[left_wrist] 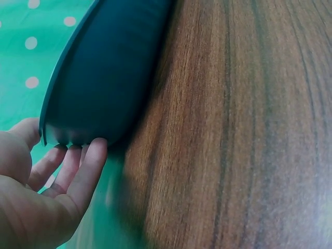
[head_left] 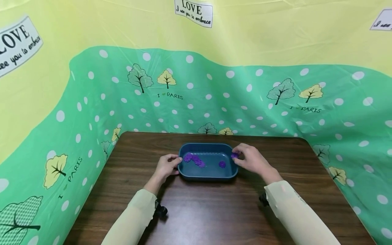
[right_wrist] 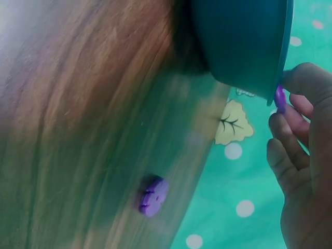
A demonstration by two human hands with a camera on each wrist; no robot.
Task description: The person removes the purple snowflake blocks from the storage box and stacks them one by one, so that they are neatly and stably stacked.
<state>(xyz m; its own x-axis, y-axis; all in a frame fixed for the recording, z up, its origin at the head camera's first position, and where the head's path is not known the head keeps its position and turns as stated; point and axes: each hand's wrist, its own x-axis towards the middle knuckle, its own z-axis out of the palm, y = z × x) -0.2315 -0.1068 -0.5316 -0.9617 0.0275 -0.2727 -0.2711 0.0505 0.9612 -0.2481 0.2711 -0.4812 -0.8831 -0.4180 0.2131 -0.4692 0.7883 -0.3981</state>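
The dark blue tray (head_left: 211,170) has purple scalloped pieces (head_left: 196,160) clustered at its left inside and one single purple piece (head_left: 222,164) toward the right. My left hand (head_left: 166,166) grips the tray's left end, thumb at the rim and fingertips against the outer wall (left_wrist: 98,88). At the right rim, my right hand (head_left: 251,160) pinches a purple piece (right_wrist: 280,98) between thumb and fingers, close against the tray's edge (right_wrist: 284,57). Another purple piece (right_wrist: 154,197) lies on the table in the right wrist view; in the head view it cannot be made out.
The brown wooden table (head_left: 202,211) extends around the tray on all sides. A green and yellow patterned cloth (head_left: 196,109) hangs behind it and at both sides. Dark wrist-worn devices (head_left: 160,210) show beneath both light sleeves (head_left: 131,217).
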